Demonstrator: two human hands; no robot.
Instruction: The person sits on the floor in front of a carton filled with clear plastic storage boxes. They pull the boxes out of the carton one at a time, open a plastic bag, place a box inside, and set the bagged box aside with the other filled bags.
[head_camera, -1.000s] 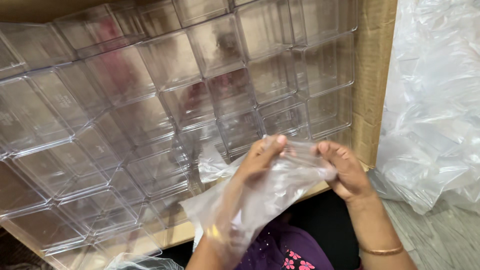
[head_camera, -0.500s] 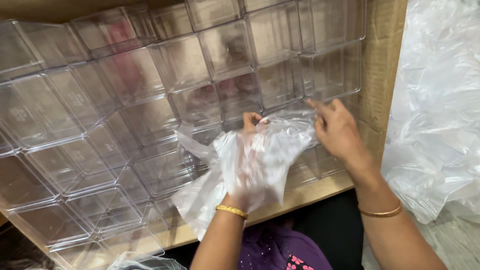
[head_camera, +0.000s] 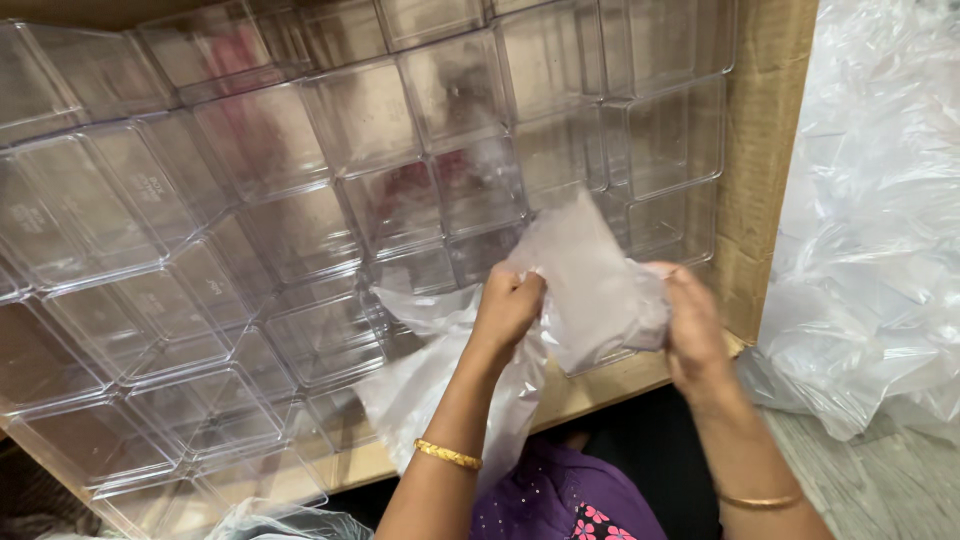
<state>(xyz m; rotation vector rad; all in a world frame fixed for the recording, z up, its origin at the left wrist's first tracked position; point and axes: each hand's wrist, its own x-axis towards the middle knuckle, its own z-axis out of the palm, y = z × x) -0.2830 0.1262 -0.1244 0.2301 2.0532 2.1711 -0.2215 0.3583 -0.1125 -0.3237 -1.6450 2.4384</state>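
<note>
A person's left hand (head_camera: 508, 305) and right hand (head_camera: 692, 325) both pinch a thin clear plastic bag (head_camera: 590, 285) drawn over a clear box. The left fingers are pressed together on the bag's near-left edge; the right fingers clamp its right side. The bagged box sits between the two grips, tilted, its long axis running up and away from them. Loose bag film trails down below the left wrist. Beyond the grips, stacked clear plastic boxes (head_camera: 330, 200) fill a cardboard carton (head_camera: 765, 130).
</note>
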